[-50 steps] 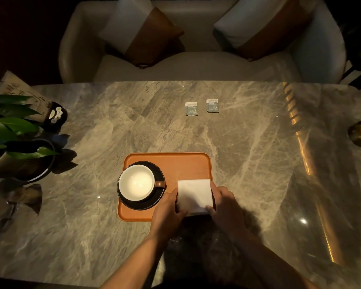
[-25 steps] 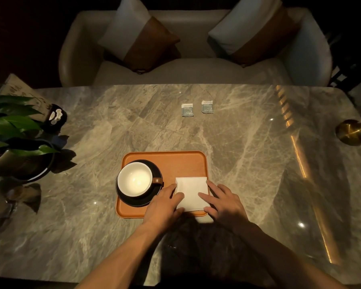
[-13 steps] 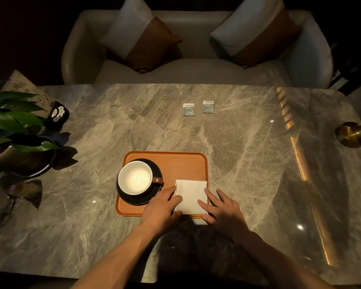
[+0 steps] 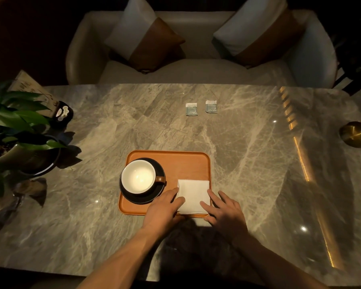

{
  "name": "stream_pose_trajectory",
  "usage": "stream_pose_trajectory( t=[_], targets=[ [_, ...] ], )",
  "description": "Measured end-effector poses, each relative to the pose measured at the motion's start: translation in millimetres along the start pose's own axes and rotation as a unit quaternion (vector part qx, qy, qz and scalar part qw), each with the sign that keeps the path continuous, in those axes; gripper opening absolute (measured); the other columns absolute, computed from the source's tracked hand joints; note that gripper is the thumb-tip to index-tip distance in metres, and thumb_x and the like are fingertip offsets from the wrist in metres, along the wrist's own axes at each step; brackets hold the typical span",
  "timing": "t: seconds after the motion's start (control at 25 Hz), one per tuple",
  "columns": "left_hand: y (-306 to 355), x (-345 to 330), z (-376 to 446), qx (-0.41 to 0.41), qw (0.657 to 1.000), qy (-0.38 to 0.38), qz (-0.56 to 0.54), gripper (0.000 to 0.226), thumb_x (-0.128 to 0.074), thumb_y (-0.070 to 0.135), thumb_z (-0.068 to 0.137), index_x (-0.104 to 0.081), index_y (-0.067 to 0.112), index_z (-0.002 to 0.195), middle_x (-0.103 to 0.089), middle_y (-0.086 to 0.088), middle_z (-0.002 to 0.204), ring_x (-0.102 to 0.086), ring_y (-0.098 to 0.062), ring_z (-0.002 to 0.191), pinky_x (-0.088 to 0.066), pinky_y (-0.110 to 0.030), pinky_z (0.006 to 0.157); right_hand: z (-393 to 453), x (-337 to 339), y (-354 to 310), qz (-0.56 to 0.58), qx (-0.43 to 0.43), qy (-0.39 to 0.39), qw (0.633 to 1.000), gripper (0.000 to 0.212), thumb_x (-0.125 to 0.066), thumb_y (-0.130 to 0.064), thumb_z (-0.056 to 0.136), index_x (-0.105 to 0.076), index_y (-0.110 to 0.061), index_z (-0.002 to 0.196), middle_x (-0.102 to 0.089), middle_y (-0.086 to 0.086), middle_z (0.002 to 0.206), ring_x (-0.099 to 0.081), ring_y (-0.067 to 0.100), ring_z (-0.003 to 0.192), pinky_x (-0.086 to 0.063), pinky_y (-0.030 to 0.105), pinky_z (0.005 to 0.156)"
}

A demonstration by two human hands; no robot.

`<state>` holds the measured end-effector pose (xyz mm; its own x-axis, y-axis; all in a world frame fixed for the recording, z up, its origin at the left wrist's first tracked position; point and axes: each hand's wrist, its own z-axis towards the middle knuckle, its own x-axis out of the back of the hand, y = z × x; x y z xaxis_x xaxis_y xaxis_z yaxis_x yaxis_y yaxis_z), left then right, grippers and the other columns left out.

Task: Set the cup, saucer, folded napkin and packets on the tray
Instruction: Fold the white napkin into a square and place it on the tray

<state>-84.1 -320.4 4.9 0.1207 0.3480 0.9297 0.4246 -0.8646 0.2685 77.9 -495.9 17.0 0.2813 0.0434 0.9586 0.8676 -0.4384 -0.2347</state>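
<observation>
An orange tray (image 4: 181,161) lies on the marble table near me. On its left side a white cup (image 4: 138,176) with a brown handle stands on a black saucer (image 4: 157,192). A folded white napkin (image 4: 193,195) lies flat in the tray's near right corner. My left hand (image 4: 165,209) rests with straight fingers on the napkin's left edge. My right hand (image 4: 223,209) lies spread at the napkin's right edge, fingertips touching it. Two small pale blue packets (image 4: 191,109) (image 4: 211,106) lie side by side far across the table.
A potted plant (image 4: 19,130) and a small dark holder (image 4: 63,114) stand at the left. A brass dish (image 4: 355,133) sits at the right edge. A pale sofa (image 4: 196,71) with two cushions is beyond the table's far edge.
Both hands let go of the napkin after laying it flat on the tray. Their fingers have straightened and now rest at its two sides.
</observation>
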Motion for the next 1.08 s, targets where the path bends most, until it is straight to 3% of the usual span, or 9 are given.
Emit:
stream_pose_trajectory(
  t=[0.12,0.28,0.36,0.44,0.56,0.92,1.08],
  targets=[
    [9.2,-3.7,2.6,0.022,1.0,0.005,-0.015,0.048,-0.068,0.048,0.084,-0.046,0.03,0.124,-0.04,-0.005,0.154,-0.044,-0.027,0.135,-0.048,-0.042,0.1,2.7,2.5,12.0,0.011,-0.01,-0.024,1.0,0.056,-0.091,-0.037,0.06,-0.071,-0.04,0.113,-0.061,-0.002,0.138,-0.061,0.038,0.119,-0.056,0.05,0.083],
    [19.1,-7.2,7.5,0.051,0.998,0.01,-0.019,0.054,-0.074,0.047,0.079,-0.045,0.031,0.121,-0.042,-0.005,0.152,-0.048,-0.027,0.132,-0.05,-0.042,0.096,9.9,0.9,19.2,0.006,-0.03,-0.081,0.996,0.053,-0.067,-0.054,0.083,-0.052,-0.05,0.134,-0.029,-0.012,0.159,-0.027,0.03,0.147,-0.03,0.049,0.111],
    [17.3,-7.4,9.2,0.053,0.998,0.005,-0.023,0.053,-0.071,0.05,0.08,-0.043,0.033,0.121,-0.04,-0.003,0.154,-0.047,-0.027,0.132,-0.049,-0.042,0.097,9.1,1.5,11.4,0.003,-0.047,-0.066,0.997,0.052,-0.073,-0.053,0.078,-0.059,-0.046,0.128,-0.039,-0.009,0.155,-0.037,0.03,0.142,-0.036,0.05,0.107],
    [12.6,-5.5,10.8,0.055,0.998,0.001,-0.03,0.049,-0.067,0.054,0.082,-0.044,0.035,0.122,-0.037,0.0,0.155,-0.045,-0.025,0.132,-0.048,-0.042,0.098,6.7,0.3,4.4,0.017,-0.041,-0.023,0.999,0.053,-0.09,-0.044,0.061,-0.073,-0.037,0.11,-0.062,-0.001,0.136,-0.06,0.033,0.122,-0.052,0.05,0.088],
    [6.6,-3.9,11.7,0.052,0.998,0.003,-0.042,0.042,-0.059,0.058,0.087,-0.048,0.039,0.124,-0.038,0.005,0.154,-0.045,-0.022,0.132,-0.045,-0.043,0.101,3.3,-4.0,3.2,0.014,-0.008,0.043,0.999,0.054,-0.098,-0.037,0.047,-0.079,-0.029,0.097,-0.072,0.002,0.119,-0.07,0.033,0.105,-0.058,0.044,0.073],
    [-0.7,-0.1,6.2,0.015,0.999,-0.014,-0.041,0.041,-0.058,0.053,0.091,-0.051,0.037,0.128,-0.034,0.005,0.157,-0.038,-0.022,0.139,-0.041,-0.043,0.107,-2.4,-9.1,0.3,0.018,0.02,0.116,0.993,0.034,-0.092,-0.033,0.062,-0.08,-0.026,0.092,-0.075,-0.003,0.112,-0.071,0.026,0.1,-0.056,0.038,0.077],
    [2.8,4.9,5.7,-0.001,1.0,-0.013,-0.017,0.039,-0.05,0.056,0.093,-0.048,0.033,0.124,-0.032,-0.001,0.156,-0.041,-0.026,0.134,-0.046,-0.042,0.102,-1.2,-11.2,3.0,0.044,0.008,0.107,0.993,0.024,-0.082,-0.037,0.071,-0.079,-0.025,0.092,-0.075,-0.003,0.112,-0.07,0.025,0.102,-0.055,0.039,0.08]
  ],
)
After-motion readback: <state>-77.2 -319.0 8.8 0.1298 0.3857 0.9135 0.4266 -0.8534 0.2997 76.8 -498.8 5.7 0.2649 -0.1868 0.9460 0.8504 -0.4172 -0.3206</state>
